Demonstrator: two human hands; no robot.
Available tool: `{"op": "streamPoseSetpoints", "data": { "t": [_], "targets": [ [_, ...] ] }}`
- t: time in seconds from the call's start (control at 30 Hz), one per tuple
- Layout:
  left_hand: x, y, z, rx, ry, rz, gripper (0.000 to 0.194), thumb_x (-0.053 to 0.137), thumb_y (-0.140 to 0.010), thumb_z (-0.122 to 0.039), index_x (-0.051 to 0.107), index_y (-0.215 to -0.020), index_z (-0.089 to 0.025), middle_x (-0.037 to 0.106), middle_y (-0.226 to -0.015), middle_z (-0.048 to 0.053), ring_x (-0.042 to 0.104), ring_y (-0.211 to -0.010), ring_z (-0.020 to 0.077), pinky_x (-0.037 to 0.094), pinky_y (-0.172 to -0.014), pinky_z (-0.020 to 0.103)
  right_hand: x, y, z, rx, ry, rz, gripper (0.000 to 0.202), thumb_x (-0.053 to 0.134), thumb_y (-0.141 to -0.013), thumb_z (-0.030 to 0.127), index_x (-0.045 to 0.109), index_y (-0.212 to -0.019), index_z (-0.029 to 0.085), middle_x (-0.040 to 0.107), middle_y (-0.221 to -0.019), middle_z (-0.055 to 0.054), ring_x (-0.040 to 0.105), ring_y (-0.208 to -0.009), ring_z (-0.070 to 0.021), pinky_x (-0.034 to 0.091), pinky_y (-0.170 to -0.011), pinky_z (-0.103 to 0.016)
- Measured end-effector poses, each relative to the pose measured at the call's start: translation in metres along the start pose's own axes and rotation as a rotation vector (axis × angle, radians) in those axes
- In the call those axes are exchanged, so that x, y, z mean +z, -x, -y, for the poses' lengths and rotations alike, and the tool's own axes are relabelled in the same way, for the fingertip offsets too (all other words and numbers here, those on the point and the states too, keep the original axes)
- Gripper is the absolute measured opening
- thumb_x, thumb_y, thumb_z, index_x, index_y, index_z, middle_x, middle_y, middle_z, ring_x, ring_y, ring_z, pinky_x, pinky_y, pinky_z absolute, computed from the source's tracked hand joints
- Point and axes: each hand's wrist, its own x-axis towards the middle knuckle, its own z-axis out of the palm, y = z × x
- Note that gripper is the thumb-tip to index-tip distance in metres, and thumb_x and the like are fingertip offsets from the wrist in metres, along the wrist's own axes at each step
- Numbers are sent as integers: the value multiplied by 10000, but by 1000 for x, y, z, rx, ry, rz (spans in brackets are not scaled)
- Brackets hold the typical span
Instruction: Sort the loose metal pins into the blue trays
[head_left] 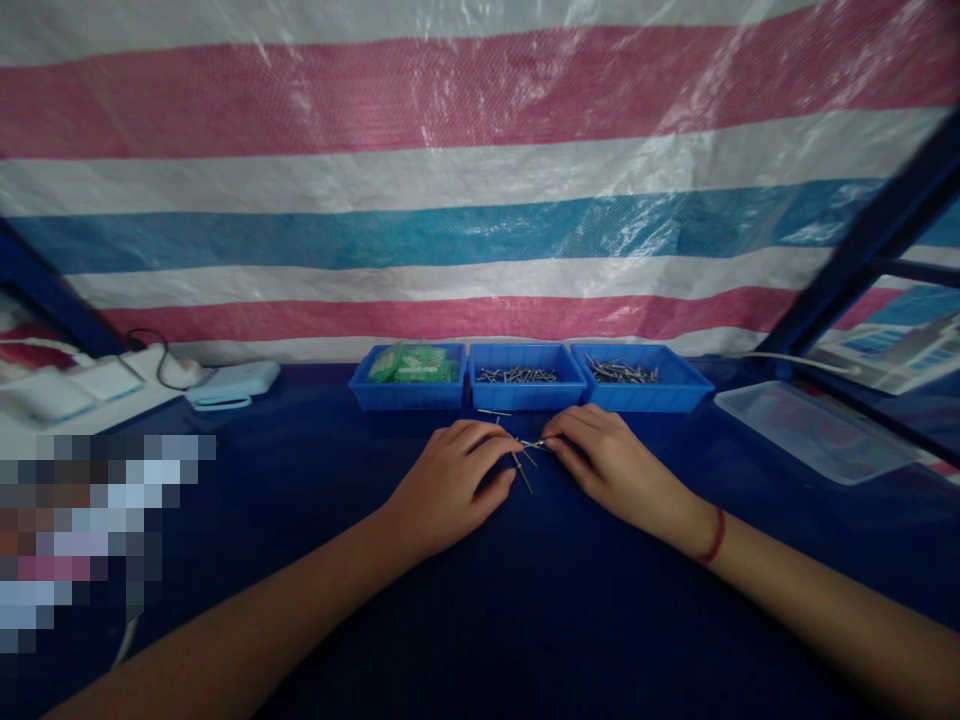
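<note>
Several thin metal pins (523, 474) lie loosely on the dark blue table (525, 620), between my two hands. My left hand (459, 482) rests beside them, its thumb and forefinger a little apart at the pins; whether it holds one is too small to tell. Thumb and forefinger of my right hand (600, 455) are pinched on a thin metal pin (538, 443) that points left toward my left fingertips. One more pin (495, 412) lies just in front of the middle blue bin (527, 398).
The left blue bin (409, 398) has green packets; the middle and right (651, 399) bins contain metal pins. A clear plastic lid (817, 430) lies at the right. At the left are a light blue case (234, 383) and a power strip (97, 390). Striped sheeting hangs behind.
</note>
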Motion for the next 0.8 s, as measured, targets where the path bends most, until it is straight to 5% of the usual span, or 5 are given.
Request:
{"op": "streamPoseSetpoints", "data": {
  "t": [0.3,0.57,0.8],
  "targets": [
    [-1,1,-9,-192,235,-168,214,574,-839,-289,571,-1034,-199,661,-922,30,609,-846,174,471,-775,330,-3,5,30,187,-379,-140,128,457,-898,242,572,-857,204,644,-828,-24,608,-746,-152,483,-672,-278],
    [1,-1,-12,-210,287,-86,120,510,-884,-236,620,-918,-203,661,-860,10,617,-808,158,475,-753,299,2,7,32,219,-426,-108,141,456,-896,259,574,-846,202,653,-832,-27,616,-747,-153,485,-666,-272],
    [0,0,-12,-197,324,-137,109,552,-864,-242,622,-931,-192,646,-858,10,605,-815,152,464,-766,292,1,7,34,249,-500,-112,146,459,-898,280,569,-838,204,645,-813,-14,608,-739,-145,476,-664,-261]
  ]
}}
